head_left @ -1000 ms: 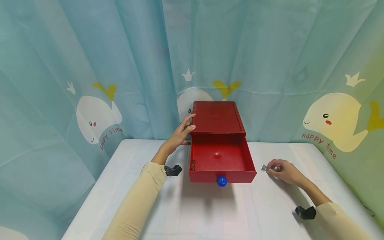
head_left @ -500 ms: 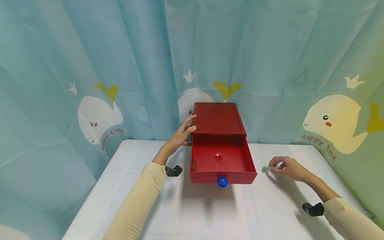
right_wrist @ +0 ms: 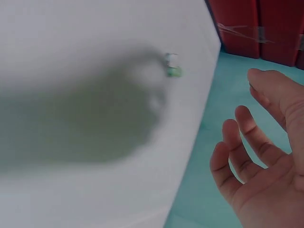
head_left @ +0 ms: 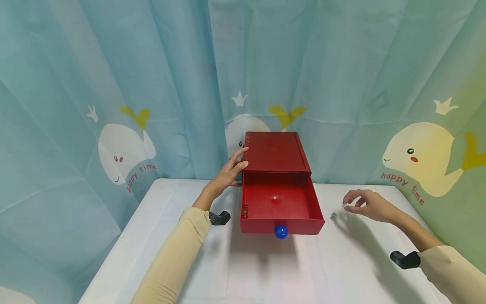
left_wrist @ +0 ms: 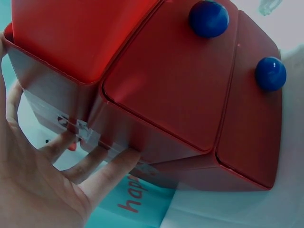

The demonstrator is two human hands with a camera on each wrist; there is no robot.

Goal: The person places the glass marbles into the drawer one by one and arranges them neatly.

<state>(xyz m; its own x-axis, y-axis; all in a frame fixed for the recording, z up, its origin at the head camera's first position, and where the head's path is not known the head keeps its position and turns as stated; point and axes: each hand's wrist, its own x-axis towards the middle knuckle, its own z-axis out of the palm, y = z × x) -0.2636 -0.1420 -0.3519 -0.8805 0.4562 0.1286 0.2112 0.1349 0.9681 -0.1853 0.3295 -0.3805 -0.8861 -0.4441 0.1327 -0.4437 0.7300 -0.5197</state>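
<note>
The left hand (head_left: 225, 175), fingers apart, touches the cabinet (head_left: 275, 151), presumably to steady it; the right hand (head_left: 373, 205) pinches a small clear piece (head_left: 344, 204).

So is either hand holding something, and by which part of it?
The right hand pinches a small pale thing; which part is too tiny to tell. The left hand touches the side of the red cabinet.
</note>
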